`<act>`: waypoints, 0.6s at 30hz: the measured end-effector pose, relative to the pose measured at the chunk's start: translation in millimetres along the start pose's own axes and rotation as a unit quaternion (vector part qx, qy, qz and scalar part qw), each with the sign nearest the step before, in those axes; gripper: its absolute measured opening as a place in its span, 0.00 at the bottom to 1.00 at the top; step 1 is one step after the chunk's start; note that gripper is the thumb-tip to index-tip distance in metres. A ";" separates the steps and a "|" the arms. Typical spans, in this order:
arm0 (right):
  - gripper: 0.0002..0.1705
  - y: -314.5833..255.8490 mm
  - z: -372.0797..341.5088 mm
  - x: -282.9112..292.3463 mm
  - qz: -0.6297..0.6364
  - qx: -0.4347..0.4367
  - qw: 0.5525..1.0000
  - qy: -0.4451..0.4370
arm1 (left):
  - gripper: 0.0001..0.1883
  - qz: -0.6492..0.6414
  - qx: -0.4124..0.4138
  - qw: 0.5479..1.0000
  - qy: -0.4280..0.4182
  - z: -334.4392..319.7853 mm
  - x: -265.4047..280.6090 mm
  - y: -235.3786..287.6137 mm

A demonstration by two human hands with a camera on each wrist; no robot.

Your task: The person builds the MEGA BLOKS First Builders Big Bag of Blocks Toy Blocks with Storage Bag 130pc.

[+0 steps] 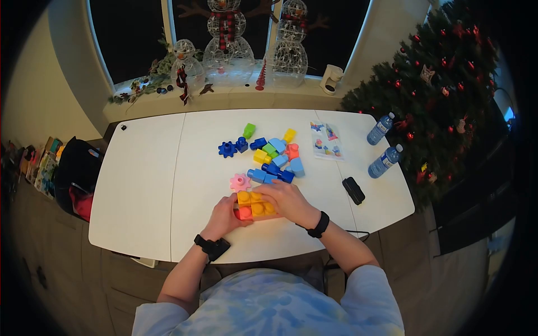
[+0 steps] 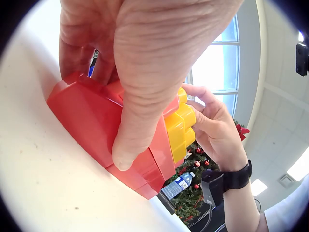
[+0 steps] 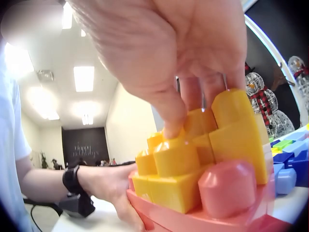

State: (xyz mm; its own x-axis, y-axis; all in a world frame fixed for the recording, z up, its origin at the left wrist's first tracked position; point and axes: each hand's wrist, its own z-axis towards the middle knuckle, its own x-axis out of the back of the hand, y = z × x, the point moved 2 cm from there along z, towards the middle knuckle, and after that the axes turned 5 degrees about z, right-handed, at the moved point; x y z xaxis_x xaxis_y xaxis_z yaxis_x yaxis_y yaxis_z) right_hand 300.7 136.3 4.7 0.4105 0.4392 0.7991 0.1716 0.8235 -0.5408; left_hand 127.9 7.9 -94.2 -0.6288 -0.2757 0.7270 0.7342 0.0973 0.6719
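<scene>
Near the table's front edge stands a build of red blocks (image 1: 245,213) (image 2: 91,125) (image 3: 227,188) with yellow blocks (image 1: 258,209) (image 2: 176,135) (image 3: 174,186) on top. My left hand (image 1: 222,217) (image 2: 149,63) (image 3: 108,186) grips the red part from its left side, thumb along the lower wall. Over the top, my right hand (image 1: 290,204) (image 2: 217,133) (image 3: 178,43) holds a yellow block (image 3: 239,140), the thumb on one side and fingers behind. Part of those fingers is hidden behind the block. A pink gear-shaped piece (image 1: 240,182) lies just beyond the build.
Loose blue, green, yellow and red blocks (image 1: 274,159) lie beyond the hands, with a dark blue gear piece (image 1: 227,149) to their left. A picture sheet (image 1: 327,141), a black case (image 1: 353,191) and two water bottles (image 1: 380,129) (image 1: 385,161) are on the right.
</scene>
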 end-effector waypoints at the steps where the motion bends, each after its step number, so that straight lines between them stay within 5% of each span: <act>1: 0.15 -0.4 -0.4 3.1 0.014 0.009 1.000 -0.013 | 0.42 -0.003 -0.002 1.000 0.001 0.4 0.5 0.7; 5: 0.21 9.5 0.3 30.5 0.142 0.015 0.989 0.032 | 0.42 0.000 -0.003 1.000 0.005 -0.5 2.5 3.6; 9: 0.23 36.8 -13.1 61.0 0.143 -0.049 0.984 0.095 | 0.44 0.007 -0.023 1.000 0.008 1.1 -2.5 -5.0; 18: 0.43 36.6 -47.8 36.6 0.137 -0.096 0.985 -0.041 | 0.48 -0.088 -0.005 0.996 0.013 4.0 25.9 26.1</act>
State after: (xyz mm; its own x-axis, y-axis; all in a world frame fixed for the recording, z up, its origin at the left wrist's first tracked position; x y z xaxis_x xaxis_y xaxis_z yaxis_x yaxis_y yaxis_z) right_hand 364.9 165.4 1.5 0.3933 0.6690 0.6307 0.2337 0.5907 -0.7723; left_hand 129.8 7.2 -57.3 -0.7416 -0.3131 0.5933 0.6149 0.0363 0.7878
